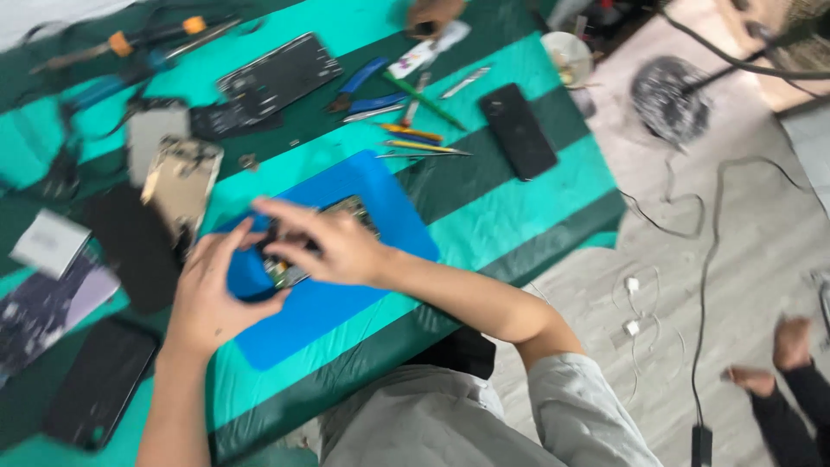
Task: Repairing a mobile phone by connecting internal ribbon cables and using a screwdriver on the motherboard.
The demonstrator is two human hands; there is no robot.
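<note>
- Opened phone (298,251), stripped of its back, lay on the blue mat (380,207) a little left of the frame's centre, mostly hidden under my hands.
- Its long axis seemed to run from lower left to upper right, with the top end toward the upper right; motion blur kept me from being sure.
- My right hand (333,246) was arched over it, fingertips pinched on something small in the body; I could not tell what.
- My left hand (207,298) was curled against the lower left end, fingers bent, bracing the phone rather than closing round it.
- I judged the risk was a slip: with both hands crowded over the open body, a sideways push could tear a thin cable or flick a small part off the mat onto the green striped cloth (510,225).
- Above the mat lay tweezers (424,153) and screwdrivers (411,131); a black phone (517,131) sat at upper right.
- Another gutted phone (278,76) lay at upper left, and a dark phone (99,380) at lower left.
</note>
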